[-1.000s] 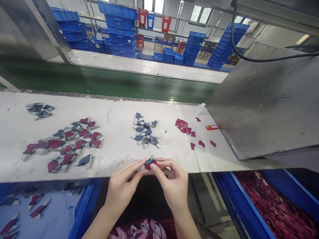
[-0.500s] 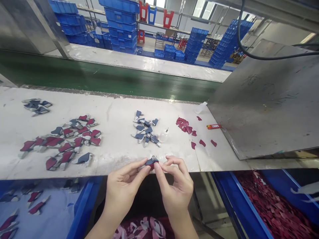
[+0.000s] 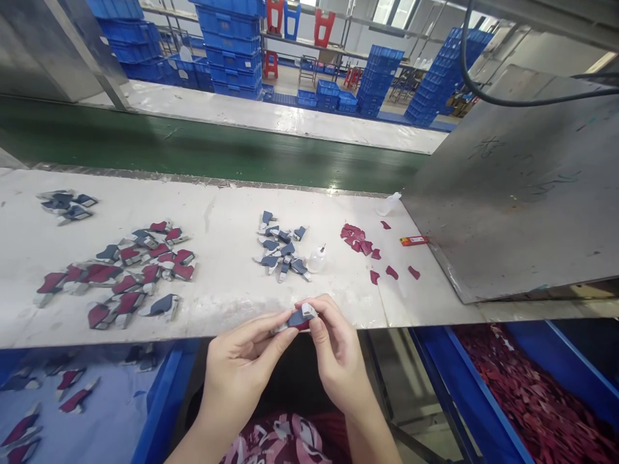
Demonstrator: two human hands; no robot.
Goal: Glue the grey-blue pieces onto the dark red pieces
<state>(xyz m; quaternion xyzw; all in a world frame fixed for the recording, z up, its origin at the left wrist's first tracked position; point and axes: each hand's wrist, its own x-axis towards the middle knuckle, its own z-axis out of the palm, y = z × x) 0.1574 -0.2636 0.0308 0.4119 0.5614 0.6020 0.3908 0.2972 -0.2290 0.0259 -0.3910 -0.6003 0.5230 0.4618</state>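
Between both hands, over the table's front edge, is a small grey-and-navy moulded part with a dark red piece along its lower side. My left hand pinches its left end between thumb and fingers. The fingers and thumb of my right hand close on its right end, by a light grey tip. Beyond the hands lies a cluster of navy-and-grey parts, with a small clear bottle with a thin dark tip beside it. Loose dark red pieces are scattered to the right.
Many red-and-grey parts lie on the left of the white table. A blue bin with parts is below left; another bin with red pieces is below right. A metal panel stands at right, near a red-yellow item.
The held part has turned so its light grey tip now faces up on the right. My right hand's fingers have drawn in around that end; the left keeps its pinch.
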